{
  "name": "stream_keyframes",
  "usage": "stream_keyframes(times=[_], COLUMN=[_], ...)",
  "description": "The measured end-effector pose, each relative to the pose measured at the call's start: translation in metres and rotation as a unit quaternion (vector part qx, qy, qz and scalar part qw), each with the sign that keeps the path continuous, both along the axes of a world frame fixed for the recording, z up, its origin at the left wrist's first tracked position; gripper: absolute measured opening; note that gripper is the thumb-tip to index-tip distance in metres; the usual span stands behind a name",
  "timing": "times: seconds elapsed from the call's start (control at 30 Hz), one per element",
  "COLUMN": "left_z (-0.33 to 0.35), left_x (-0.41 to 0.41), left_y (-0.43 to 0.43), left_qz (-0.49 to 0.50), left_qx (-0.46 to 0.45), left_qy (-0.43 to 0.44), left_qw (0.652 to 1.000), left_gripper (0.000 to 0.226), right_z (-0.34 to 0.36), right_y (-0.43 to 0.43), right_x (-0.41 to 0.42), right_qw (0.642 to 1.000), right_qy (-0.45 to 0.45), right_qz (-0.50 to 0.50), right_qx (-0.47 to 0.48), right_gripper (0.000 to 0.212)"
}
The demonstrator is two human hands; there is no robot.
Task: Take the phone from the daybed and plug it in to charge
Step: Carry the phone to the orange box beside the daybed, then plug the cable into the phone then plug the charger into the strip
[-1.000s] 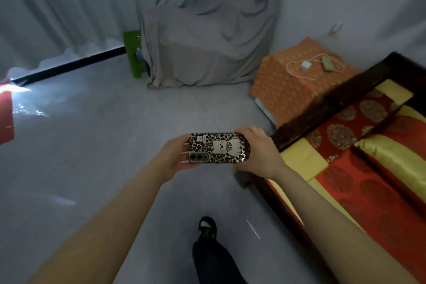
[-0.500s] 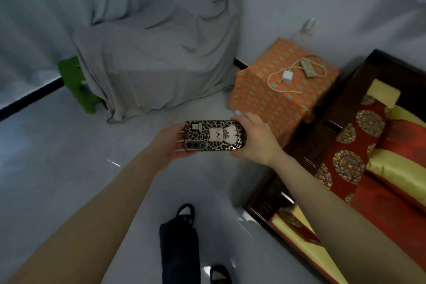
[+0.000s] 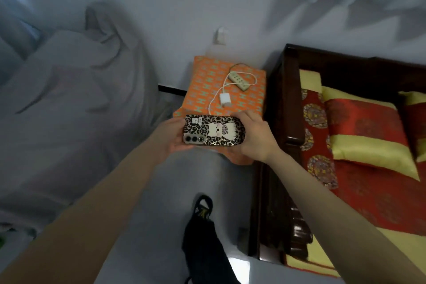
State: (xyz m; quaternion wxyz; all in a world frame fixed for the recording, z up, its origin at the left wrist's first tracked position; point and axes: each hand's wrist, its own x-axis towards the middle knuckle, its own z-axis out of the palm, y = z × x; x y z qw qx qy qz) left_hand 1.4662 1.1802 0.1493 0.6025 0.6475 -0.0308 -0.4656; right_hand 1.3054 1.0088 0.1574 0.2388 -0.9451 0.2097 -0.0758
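The phone (image 3: 214, 131), in a leopard-print case with a white cat figure, is held sideways, back up, between both hands. My left hand (image 3: 171, 135) grips its camera end and my right hand (image 3: 257, 137) grips the other end. Just beyond it stands an orange-patterned covered box (image 3: 202, 76). On the box lie a white charger brick (image 3: 224, 100) with its white cable (image 3: 213, 100) and a beige power strip (image 3: 238, 80). The dark wooden daybed (image 3: 289, 104) with red and yellow cushions is to the right.
A grey sheet covers bulky furniture (image 3: 69, 104) on the left. A white wall socket (image 3: 220, 36) sits on the wall above the box. My dark trouser leg and shoe (image 3: 202, 219) stand on the grey floor between sheet and daybed.
The view has swung right and closer to the orange box, which now sits directly beyond the phone. Both hands keep the same hold on the phone.
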Motion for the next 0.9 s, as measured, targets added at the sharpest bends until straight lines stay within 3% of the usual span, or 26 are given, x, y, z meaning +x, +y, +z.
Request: stream_keyframes(times=[0.2,0.5,0.9], left_z=[-0.008,-0.034,-0.072], left_x=[0.101,0.218,0.318], left_y=[-0.104,-0.196,-0.335], left_qz=[-0.033,-0.055,-0.127], left_qx=[0.021,0.048,0.034], left_qy=[-0.001,0.026,0.062], left_qw=[0.999,0.997,0.989], left_gripper=[0.035,0.038,0.029], right_z=[-0.018,-0.031,-0.051], right_y=[-0.086,-0.171,-0.278], right_x=[0.091,0.201,0.281], right_qw=[0.999,0.996,0.985], right_qy=[-0.011,0.047,0.072], right_qz=[-0.047,-0.07,-0.154], right_qx=[0.011,0.027,0.013], right_gripper=[0.084,0.091,0.09])
